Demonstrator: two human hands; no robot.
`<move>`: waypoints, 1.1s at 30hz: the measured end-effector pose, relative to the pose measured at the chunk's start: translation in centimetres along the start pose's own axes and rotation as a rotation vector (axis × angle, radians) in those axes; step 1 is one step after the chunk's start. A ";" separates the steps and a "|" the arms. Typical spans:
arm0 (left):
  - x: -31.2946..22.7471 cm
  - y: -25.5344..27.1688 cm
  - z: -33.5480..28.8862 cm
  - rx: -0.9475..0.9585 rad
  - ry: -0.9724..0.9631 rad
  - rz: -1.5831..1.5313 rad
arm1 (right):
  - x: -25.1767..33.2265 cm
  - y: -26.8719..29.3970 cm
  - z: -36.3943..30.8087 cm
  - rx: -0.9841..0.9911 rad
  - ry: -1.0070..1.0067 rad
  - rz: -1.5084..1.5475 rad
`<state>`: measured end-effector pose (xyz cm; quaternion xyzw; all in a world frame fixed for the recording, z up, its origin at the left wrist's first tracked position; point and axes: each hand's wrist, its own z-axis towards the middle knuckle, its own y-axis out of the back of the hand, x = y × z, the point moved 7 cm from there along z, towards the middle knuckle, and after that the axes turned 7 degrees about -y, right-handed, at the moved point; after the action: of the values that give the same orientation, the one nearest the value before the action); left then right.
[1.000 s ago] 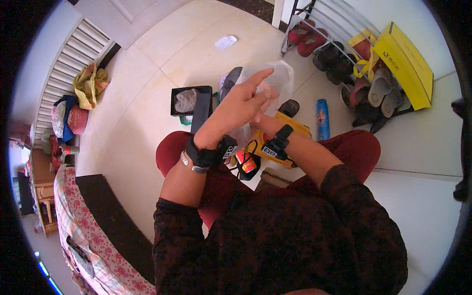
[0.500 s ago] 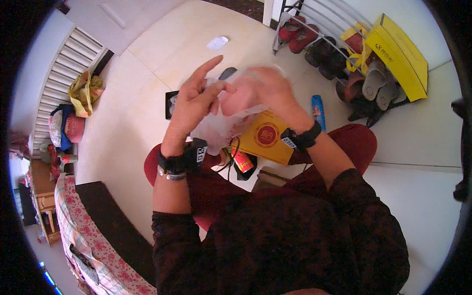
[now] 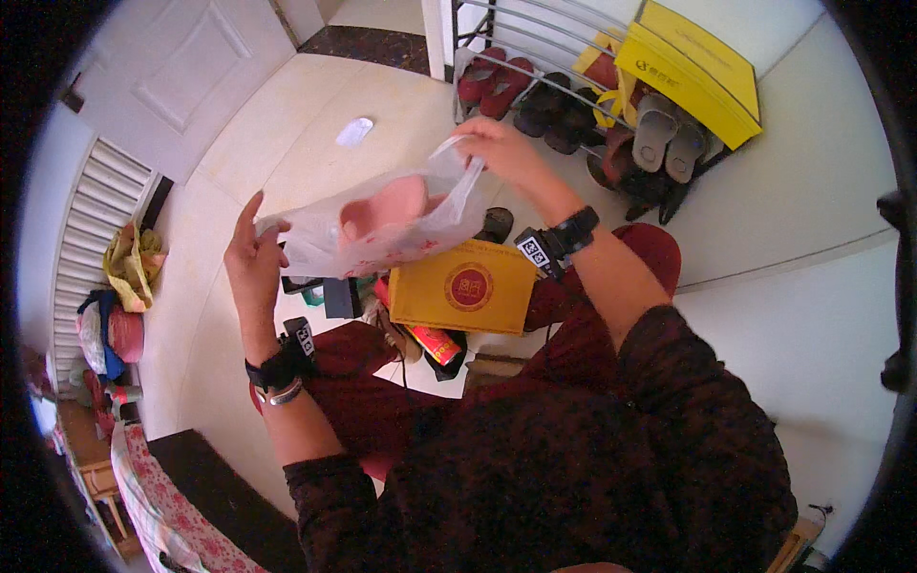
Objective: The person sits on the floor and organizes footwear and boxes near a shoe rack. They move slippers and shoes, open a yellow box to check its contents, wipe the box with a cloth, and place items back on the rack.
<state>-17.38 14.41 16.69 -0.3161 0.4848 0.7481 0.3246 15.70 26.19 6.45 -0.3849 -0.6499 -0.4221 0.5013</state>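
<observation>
A translucent white plastic bag [image 3: 315, 215] with red print is stretched between my two hands, above the floor in front of me. Pink slippers [image 3: 396, 202] show inside it. My left hand [image 3: 256, 260] pinches the bag's left end between thumb and fingers, with the index finger raised. At the upper right end, my right hand [image 3: 501, 148] is closed on the bag's edge. Below the bag, near my crossed legs, lies a yellow box [image 3: 420, 304] with a round red emblem.
A metal shoe rack [image 3: 544, 21] at the far right bears several shoes, grey slippers [image 3: 655, 134] and a bright yellow box [image 3: 693, 72]. A red cylindrical package [image 3: 436, 346] and a dark box [image 3: 341, 299] lie by my legs. A white item [image 3: 354, 132] rests on the floor ahead.
My hands have moved apart, left hand leftward and lower, spreading the bag wide with the pink slippers now plainly visible inside. The whole view has shifted, showing more of the door.
</observation>
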 end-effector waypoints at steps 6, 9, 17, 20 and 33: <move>3.3 -0.3 -0.2 0.031 0.082 0.122 | 4.7 2.4 -2.4 0.007 0.094 0.190; 2.4 0.0 0.2 -0.004 -0.089 0.249 | 3.8 1.7 -3.3 0.200 -0.103 0.052; 2.6 -2.8 0.0 -0.099 0.209 -0.258 | 7.4 3.0 -5.7 0.164 0.005 0.118; 0.4 -2.7 0.2 -0.203 0.046 -0.428 | 8.2 3.6 -6.3 0.157 0.094 0.105; -6.3 -14.5 -0.2 0.561 -0.019 -0.540 | 11.4 -0.3 -9.4 0.130 0.633 -0.701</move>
<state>-2.10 17.72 14.03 -0.3244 0.5670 0.4768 0.5882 16.24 18.16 18.83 0.0371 -0.5812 -0.6205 0.5252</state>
